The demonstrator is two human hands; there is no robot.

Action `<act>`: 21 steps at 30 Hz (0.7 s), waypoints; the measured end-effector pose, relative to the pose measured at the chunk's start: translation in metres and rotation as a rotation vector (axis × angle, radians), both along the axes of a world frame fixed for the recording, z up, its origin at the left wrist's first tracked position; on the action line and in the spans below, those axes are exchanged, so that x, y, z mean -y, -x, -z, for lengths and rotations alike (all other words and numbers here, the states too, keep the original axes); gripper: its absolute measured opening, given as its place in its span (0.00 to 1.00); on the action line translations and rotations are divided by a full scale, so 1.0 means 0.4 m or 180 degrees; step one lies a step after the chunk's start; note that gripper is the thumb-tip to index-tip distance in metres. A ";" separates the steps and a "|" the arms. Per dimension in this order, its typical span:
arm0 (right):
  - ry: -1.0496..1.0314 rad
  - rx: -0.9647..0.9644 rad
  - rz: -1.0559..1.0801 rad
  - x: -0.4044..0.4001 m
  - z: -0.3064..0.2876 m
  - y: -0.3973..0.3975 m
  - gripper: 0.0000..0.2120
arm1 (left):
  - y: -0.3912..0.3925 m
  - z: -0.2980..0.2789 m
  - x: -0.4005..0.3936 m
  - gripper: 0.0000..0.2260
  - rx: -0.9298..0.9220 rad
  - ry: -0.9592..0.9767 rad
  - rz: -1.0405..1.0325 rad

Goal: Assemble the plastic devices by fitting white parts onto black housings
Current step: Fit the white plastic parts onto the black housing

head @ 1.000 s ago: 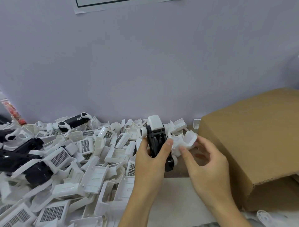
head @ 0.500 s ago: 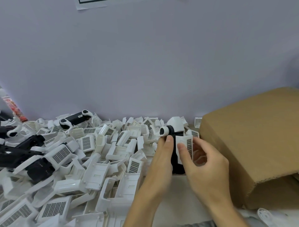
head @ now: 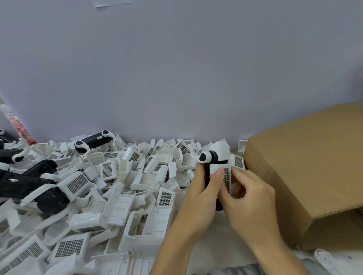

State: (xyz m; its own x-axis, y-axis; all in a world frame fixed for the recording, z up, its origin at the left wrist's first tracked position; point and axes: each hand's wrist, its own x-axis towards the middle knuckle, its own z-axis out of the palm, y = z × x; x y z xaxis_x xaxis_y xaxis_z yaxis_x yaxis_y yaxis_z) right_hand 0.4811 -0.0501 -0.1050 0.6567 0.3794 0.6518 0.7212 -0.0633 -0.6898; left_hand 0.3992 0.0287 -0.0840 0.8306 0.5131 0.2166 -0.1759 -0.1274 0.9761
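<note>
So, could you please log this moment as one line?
left hand: holds black housing | right hand: presses white grille part onto it | stage: fitting

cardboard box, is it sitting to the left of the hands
No, the cardboard box sits right of both the left hand and right hand.

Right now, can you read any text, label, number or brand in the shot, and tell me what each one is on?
No text is legible in this view.
Small pale label on the black housing lying at the back of the pile: too small and blurred to read.
Paper sheet on the wall, cut off by the top edge: no print visible.
Red patterned wrapper at far left: pattern only, no words I can make out.
Cardboard box: no print showing.
</note>
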 end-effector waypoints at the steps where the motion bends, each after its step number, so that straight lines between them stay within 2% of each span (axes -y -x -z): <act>1: 0.0074 -0.0005 -0.0036 -0.001 0.003 -0.002 0.10 | -0.001 0.003 -0.002 0.13 0.0018 0.0004 -0.0018; 6: 0.0250 0.0040 -0.0489 0.002 -0.007 0.015 0.03 | -0.010 0.005 -0.008 0.10 0.0207 0.0199 -0.0434; 9: 0.0114 -0.0145 -0.0702 -0.001 -0.007 0.019 0.08 | -0.013 0.008 -0.012 0.08 0.0208 0.0321 -0.0625; 13: -0.0133 -0.0873 -0.0748 -0.002 0.003 0.007 0.13 | -0.019 0.011 -0.013 0.08 0.0143 0.0500 -0.0627; 15: -0.0240 -0.1371 -0.0954 0.000 -0.003 0.008 0.13 | -0.021 0.012 -0.014 0.09 0.0105 0.0561 -0.0593; 18: -0.0572 -0.2192 -0.1376 0.001 -0.017 0.012 0.17 | -0.021 0.018 -0.020 0.08 0.0075 0.0443 -0.0502; 21: -0.0790 -0.2576 -0.1509 0.001 -0.025 0.006 0.19 | -0.019 0.020 -0.021 0.08 0.0071 0.0345 -0.0405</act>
State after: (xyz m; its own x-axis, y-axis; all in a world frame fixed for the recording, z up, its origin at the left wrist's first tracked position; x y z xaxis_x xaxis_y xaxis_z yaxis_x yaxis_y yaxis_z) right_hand 0.4788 -0.0505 -0.0952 0.7561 0.6328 0.1672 -0.0644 0.3261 -0.9431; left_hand 0.4069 0.0372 -0.0921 0.7530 0.6352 0.1718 -0.1867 -0.0442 0.9814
